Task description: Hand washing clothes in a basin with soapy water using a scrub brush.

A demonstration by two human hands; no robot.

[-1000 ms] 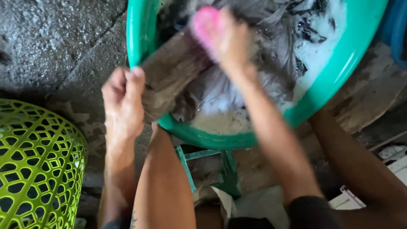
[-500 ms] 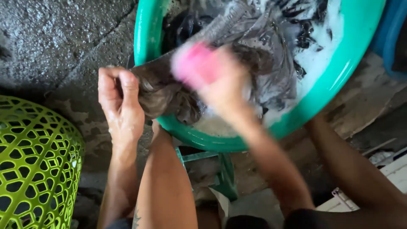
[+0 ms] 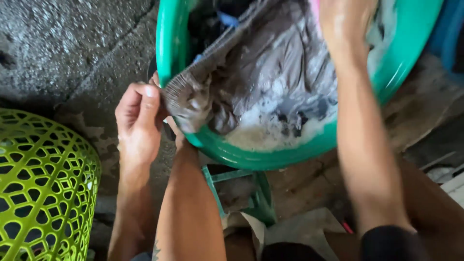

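Note:
A wet grey garment (image 3: 270, 82) lies stretched over the near rim of a green plastic basin (image 3: 270, 154) holding soapy water and other dark clothes. My left hand (image 3: 137, 121) pinches the garment's ribbed edge at the basin's left rim. My right hand (image 3: 345, 24) presses on the cloth at the top of the view, blurred, closed around a pink scrubbing brush (image 3: 315, 8) of which only a sliver shows. White foam (image 3: 263, 130) gathers at the basin's near side.
A lime-green lattice laundry basket (image 3: 43, 188) stands at the lower left on rough grey concrete (image 3: 58, 53). A small green stool (image 3: 241, 188) sits under the basin between my bare knees. A blue container edge (image 3: 452, 34) shows at the far right.
My right hand with the pink brush has moved away from me up the cloth to the top edge of the view. The left hand keeps its grip on the ribbed edge.

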